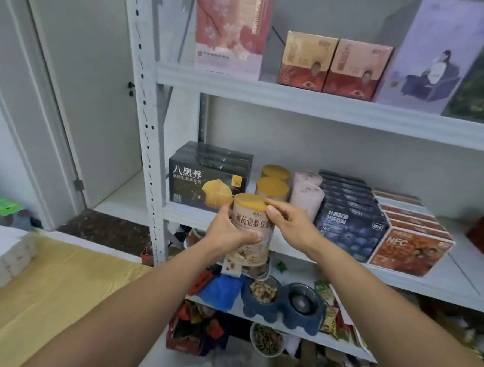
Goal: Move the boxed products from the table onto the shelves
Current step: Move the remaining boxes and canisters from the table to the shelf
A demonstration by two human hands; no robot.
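I hold a tall round canister [251,211] with a yellow lid and cream label in front of the middle shelf [411,279]. My left hand [227,232] grips its side, thumb across the label. My right hand [290,223] pinches its upper right edge near the lid. The canister tilts slightly, its lid level with the shelf's front edge. Two matching yellow-lidded canisters [272,185] stand just behind it on that shelf, next to two pink canisters [306,196].
A black box [206,177] sits at the shelf's left. Dark blueberry boxes [351,222] and orange boxes [412,246] fill its right. Red and lilac boxes [332,64] stand on the upper shelf. A wooden table [51,285] lies at left. Pet bowls [284,297] occupy the lower shelf.
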